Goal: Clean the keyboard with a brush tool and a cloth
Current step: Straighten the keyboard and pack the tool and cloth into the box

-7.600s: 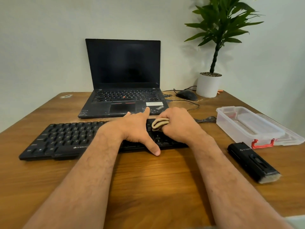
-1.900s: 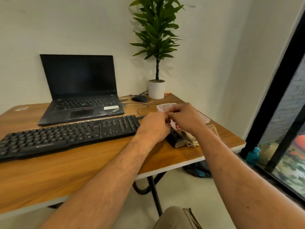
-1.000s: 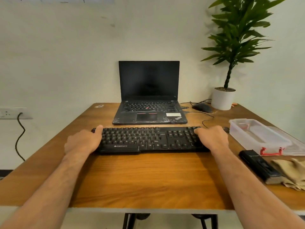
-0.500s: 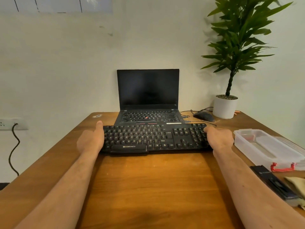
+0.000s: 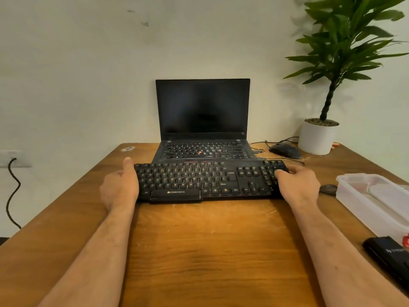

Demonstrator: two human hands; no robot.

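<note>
The black keyboard (image 5: 205,180) lies across the wooden table (image 5: 199,244), its far edge over the front of the open laptop (image 5: 202,120). My left hand (image 5: 120,187) grips its left end, thumb along the side. My right hand (image 5: 297,185) grips its right end, thumb on the number keys. The black brush tool case (image 5: 389,255) lies at the right edge of the table. The cloth is out of view.
A clear plastic box (image 5: 376,196) with its lid stands at the right. A black mouse (image 5: 285,150) with its cable and a white potted plant (image 5: 317,138) sit at the back right. A wall socket with a black cord (image 5: 11,191) is at the left.
Both hands have pushed the keyboard away from me, up against and over the laptop's front. Earlier the cloth was put down at the right and has left the view.
</note>
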